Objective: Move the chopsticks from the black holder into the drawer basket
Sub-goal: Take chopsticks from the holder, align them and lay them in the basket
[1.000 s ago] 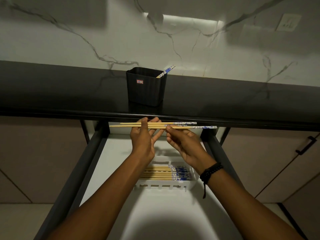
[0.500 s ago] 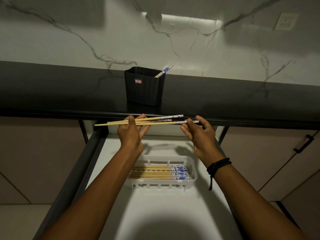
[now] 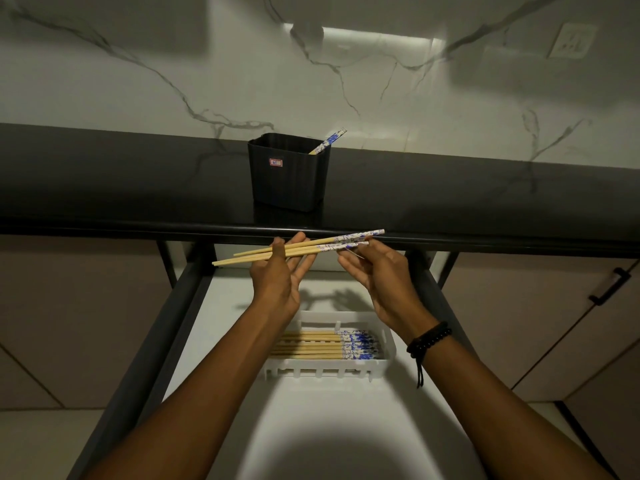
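Left hand (image 3: 277, 277): above the basket (image 3: 322, 370), grip pinching the plain-wood half of a pair of chopsticks (image 3: 298, 249) between thumb and fingers.
Black holder (image 3: 289, 176): on the dark surface (image 3: 104, 174) beyond the basket, a single chopstick (image 3: 329, 142) leaning inside.
Basket: white, in the open drawer (image 3: 221, 323), with a row of chopsticks (image 3: 311, 344) lying flat in it.
Right hand (image 3: 382, 284): above the basket, grip pinching the pair's blue-patterned ends.
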